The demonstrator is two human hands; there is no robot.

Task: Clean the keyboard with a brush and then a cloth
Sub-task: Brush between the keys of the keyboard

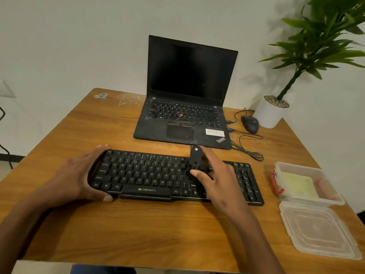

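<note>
Evidently a small black plastic brush is pinched in the right hand, thumb on its near side and fingers behind, its handle end tilted up and away while its working end is pressed among the keys near the right of the main key block; bristles are hidden and cannot be made out. The flat black Zebronics keyboard is steadied by the left hand, whose thumb and fingers are curled round its left end, presumably so that it is not dragged across the wooden table by the brushing. A yellowish folded cloth is kept in a clear plastic box to the right, its lid laid just beside. One brush, one keyboard, one cloth, one box and one lid are counted.
</note>
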